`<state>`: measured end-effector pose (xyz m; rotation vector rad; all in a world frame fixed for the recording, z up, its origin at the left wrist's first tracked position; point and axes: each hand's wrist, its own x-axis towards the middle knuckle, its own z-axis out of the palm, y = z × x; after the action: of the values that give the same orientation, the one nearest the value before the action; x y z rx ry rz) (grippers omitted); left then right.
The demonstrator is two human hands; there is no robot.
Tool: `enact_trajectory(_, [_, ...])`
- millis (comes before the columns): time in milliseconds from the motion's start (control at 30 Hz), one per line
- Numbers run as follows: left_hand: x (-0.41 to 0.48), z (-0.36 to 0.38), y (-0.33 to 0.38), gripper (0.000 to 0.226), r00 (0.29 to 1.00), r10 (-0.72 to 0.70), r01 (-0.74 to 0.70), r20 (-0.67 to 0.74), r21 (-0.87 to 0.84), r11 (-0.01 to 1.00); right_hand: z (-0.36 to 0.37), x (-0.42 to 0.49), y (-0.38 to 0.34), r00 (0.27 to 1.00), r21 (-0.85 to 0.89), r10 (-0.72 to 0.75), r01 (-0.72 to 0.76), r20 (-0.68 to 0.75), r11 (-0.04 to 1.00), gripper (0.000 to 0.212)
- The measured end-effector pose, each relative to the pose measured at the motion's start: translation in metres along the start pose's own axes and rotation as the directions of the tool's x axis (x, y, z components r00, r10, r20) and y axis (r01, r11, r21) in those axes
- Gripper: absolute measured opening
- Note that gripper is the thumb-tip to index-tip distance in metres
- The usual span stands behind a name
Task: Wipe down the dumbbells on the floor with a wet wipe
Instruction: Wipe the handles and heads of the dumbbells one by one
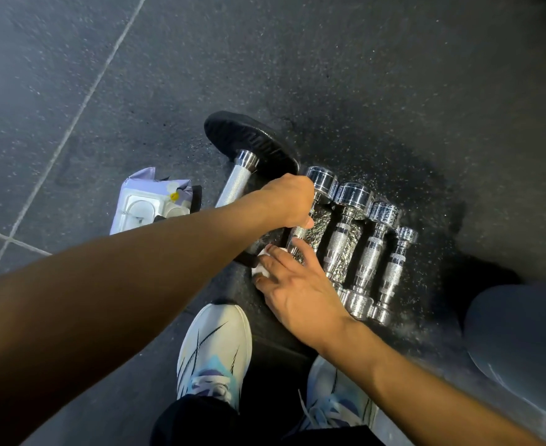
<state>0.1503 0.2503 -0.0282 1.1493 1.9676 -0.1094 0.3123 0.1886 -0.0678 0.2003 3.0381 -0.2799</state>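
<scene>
Several chrome dumbbells lie side by side on the dark speckled floor, shrinking in size to the right. My left hand grips the handle of the leftmost chrome dumbbell, just below its far head. My right hand presses a white wet wipe with its fingers against that dumbbell's near end, which the hand hides. A larger dumbbell with black rubber heads and a silver knurled handle lies to the left; my left forearm covers its near part.
A lilac wet-wipe pack lies on the floor left of the black dumbbell. My two pale sneakers stand below the hands. A dark rounded object sits at the right edge. Grey floor tiles with pale seams spread left.
</scene>
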Motion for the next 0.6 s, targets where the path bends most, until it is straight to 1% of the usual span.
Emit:
enact_trajectory(100, [0.0, 0.001, -0.001, 0.038, 1.0, 0.005, -0.005, 0.0, 0.007, 1.0, -0.004, -0.018, 0.007, 0.989, 0.1, -0.065, 0.079, -0.136, 0.992, 0.018])
enact_trajectory(133, [0.001, 0.001, -0.002, 0.037, 1.0, 0.003, -0.003, -0.002, 0.012, 1.0, -0.005, -0.024, 0.009, 0.983, 0.127, -0.053, 0.076, -0.173, 0.989, 0.016])
enact_trajectory(200, [0.003, 0.001, -0.003, 0.034, 1.0, -0.002, 0.002, -0.003, 0.025, 1.0, -0.01, -0.033, 0.013, 0.976, 0.202, 0.044, -0.001, -0.211, 0.979, 0.014])
enact_trajectory(267, [0.006, 0.001, -0.004, 0.039, 0.999, -0.029, 0.028, 0.017, 0.052, 0.998, -0.012, -0.038, 0.019, 0.964, 0.275, 0.188, -0.133, -0.187, 0.952, 0.012])
enact_trajectory(367, [0.009, -0.003, -0.005, 0.041, 0.996, -0.077, 0.072, 0.04, 0.11, 0.991, -0.011, -0.04, 0.021, 0.936, 0.282, 0.333, -0.29, -0.115, 0.915, 0.007])
enact_trajectory(467, [0.01, -0.005, -0.008, 0.041, 0.995, -0.083, 0.072, 0.064, 0.153, 0.986, -0.01, -0.037, 0.018, 0.914, 0.283, 0.398, -0.362, -0.082, 0.888, 0.003])
enact_trajectory(600, [0.015, -0.005, -0.011, 0.041, 0.992, -0.091, 0.074, 0.085, 0.182, 0.981, -0.013, -0.032, 0.011, 0.897, 0.256, 0.44, -0.414, -0.052, 0.874, 0.008])
